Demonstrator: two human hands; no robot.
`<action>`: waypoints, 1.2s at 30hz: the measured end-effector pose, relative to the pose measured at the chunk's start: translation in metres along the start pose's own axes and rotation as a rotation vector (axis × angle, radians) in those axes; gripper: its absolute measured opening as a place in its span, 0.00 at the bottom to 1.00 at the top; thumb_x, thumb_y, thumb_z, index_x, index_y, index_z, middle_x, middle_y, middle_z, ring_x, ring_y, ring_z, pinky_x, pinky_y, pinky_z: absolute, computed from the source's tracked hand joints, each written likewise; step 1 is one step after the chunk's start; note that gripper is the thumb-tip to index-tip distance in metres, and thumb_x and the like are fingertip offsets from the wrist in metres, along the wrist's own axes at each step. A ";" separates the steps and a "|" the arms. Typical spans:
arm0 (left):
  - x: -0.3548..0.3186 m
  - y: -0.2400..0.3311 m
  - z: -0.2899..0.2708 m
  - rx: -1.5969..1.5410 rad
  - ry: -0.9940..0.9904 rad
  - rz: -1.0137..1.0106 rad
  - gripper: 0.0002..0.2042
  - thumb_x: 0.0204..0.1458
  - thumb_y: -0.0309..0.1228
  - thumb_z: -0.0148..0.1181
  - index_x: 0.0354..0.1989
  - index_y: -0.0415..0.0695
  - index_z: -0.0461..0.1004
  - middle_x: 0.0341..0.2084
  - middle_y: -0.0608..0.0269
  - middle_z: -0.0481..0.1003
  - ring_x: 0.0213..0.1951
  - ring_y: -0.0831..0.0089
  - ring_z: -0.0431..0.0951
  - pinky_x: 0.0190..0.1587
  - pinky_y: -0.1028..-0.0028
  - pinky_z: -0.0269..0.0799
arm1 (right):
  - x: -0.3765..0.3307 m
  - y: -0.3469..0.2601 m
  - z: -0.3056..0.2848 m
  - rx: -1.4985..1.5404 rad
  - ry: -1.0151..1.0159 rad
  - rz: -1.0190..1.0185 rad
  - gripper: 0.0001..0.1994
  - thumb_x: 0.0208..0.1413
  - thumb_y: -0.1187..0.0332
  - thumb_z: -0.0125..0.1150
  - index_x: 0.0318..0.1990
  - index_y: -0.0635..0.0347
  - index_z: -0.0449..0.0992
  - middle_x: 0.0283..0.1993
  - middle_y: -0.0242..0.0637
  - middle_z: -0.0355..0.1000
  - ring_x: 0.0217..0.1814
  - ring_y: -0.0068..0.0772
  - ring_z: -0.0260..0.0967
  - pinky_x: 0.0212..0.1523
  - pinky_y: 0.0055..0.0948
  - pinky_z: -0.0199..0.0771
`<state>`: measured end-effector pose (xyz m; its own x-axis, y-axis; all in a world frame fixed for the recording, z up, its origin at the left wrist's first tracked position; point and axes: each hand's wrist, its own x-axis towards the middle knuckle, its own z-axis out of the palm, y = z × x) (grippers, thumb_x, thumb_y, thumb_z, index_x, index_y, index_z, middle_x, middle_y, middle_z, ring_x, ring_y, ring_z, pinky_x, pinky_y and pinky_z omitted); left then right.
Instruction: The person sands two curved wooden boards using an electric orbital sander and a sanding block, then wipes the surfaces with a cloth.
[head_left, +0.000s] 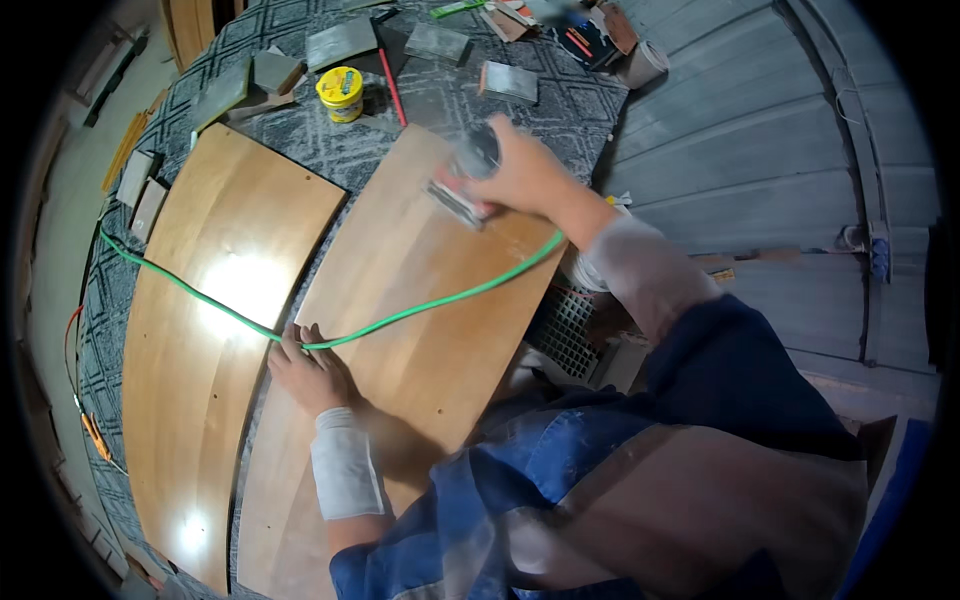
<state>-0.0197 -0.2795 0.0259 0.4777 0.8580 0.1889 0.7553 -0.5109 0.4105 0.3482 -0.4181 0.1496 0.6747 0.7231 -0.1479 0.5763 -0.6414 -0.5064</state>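
Right hand (520,172) grips sander (478,155) on pale board (375,235), seemingly part-dulled towards its far edge; left hand (308,377) touches hose (430,303), grip unclear. Glossy board (185,400) looks unsanded.

Two boards lie side by side on the covered table (565,120), the left board (190,360) and the right board (400,270) parted by a narrow gap. Over both runs a hose (440,303), from the table's left edge to near the person's right wrist. The left hand (312,372) is on the right board's left side, by the hose; the right hand (525,172) has a handheld tool (462,178) at that board's far end. Beyond the boards stands a tub (342,95), a thin stick (390,88) on its right, loose blocks (275,72) on its left. A pair of blocks (149,210) sits left of the left board. Over to the right rises the wall (720,120).
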 end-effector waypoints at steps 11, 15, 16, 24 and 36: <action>0.014 0.048 -0.010 -0.449 -0.022 0.032 0.11 0.60 0.26 0.58 0.50 0.39 0.74 0.52 0.44 0.71 0.58 0.47 0.69 0.62 0.56 0.64 | -0.067 0.030 -0.013 0.013 0.058 0.164 0.42 0.40 0.53 0.78 0.59 0.65 0.63 0.48 0.61 0.76 0.52 0.61 0.76 0.52 0.44 0.76; 0.020 0.052 -0.079 -1.209 -0.016 -0.333 0.30 0.50 0.11 0.47 0.66 0.35 0.65 0.69 0.49 0.62 0.64 0.63 0.68 0.69 0.65 0.62 | -0.067 -0.036 0.011 0.012 -0.007 0.103 0.39 0.41 0.49 0.75 0.57 0.63 0.65 0.44 0.61 0.77 0.46 0.61 0.78 0.47 0.47 0.79; 0.021 0.047 -0.099 -1.492 0.030 -0.493 0.34 0.47 0.11 0.47 0.69 0.34 0.61 0.69 0.47 0.61 0.64 0.63 0.68 0.69 0.66 0.62 | -0.089 -0.054 0.032 -0.004 -0.011 0.006 0.39 0.42 0.50 0.74 0.57 0.63 0.65 0.45 0.63 0.76 0.45 0.62 0.78 0.46 0.48 0.79; 0.011 -0.148 -0.163 -2.035 -0.101 -0.587 0.12 0.65 0.27 0.47 0.52 0.36 0.69 0.30 0.64 0.63 0.29 0.78 0.63 0.31 0.84 0.59 | -0.093 -0.070 0.058 0.105 -0.107 0.073 0.44 0.43 0.52 0.76 0.63 0.62 0.59 0.55 0.66 0.69 0.54 0.66 0.74 0.52 0.52 0.78; -0.120 0.030 -0.118 -0.984 -0.359 -0.643 0.19 0.69 0.48 0.49 0.30 0.48 0.66 0.19 0.71 0.64 0.16 0.81 0.58 0.20 0.77 0.53 | -0.107 -0.039 0.036 0.014 -0.032 -0.017 0.41 0.42 0.47 0.74 0.59 0.62 0.64 0.43 0.61 0.77 0.47 0.61 0.78 0.49 0.48 0.78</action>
<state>-0.1076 -0.3917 0.1209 0.3575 0.7960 -0.4885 0.3131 0.3906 0.8657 0.2369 -0.4614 0.1541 0.6497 0.7419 -0.1658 0.5813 -0.6254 -0.5205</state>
